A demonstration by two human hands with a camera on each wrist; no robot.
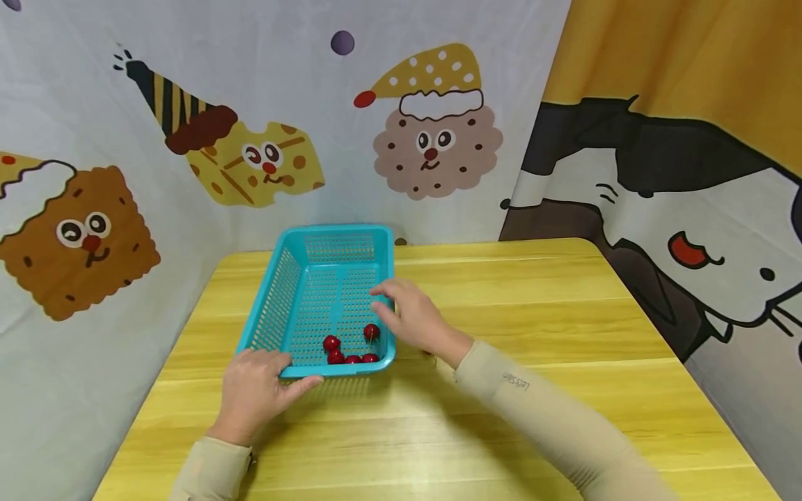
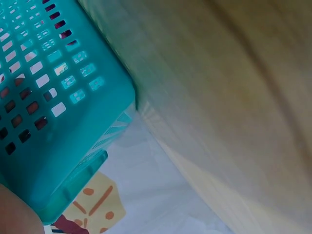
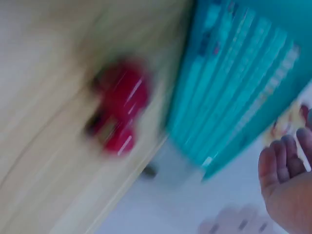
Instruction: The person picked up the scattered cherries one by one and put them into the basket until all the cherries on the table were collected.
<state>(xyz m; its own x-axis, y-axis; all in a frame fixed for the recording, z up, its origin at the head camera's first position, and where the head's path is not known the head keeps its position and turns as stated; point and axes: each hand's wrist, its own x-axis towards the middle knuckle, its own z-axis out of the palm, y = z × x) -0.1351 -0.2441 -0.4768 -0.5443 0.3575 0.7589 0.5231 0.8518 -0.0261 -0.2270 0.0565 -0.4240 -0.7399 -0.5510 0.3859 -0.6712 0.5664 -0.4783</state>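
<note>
A turquoise perforated plastic basket (image 1: 338,370) sits on the table, also close up in the left wrist view. Several dark red cherries (image 1: 372,332) lie at its near end. My left hand (image 1: 253,386) grips the near left corner, fingers over the rim and thumb along the front edge. Over the right rim hovers my right hand (image 1: 410,313), thumb apart from loosely bent fingers, nothing visible between them; whether it touches the rim I cannot tell. On the table beside the basket, blurred red cherries (image 3: 122,97) appear in the right wrist view, mostly hidden by my right arm in the head view.
The wood-patterned table (image 1: 532,306) extends right and toward me. A curtain (image 1: 282,62) with cartoon prints hangs directly behind its far edge, and a cat print (image 1: 708,236) covers the right side.
</note>
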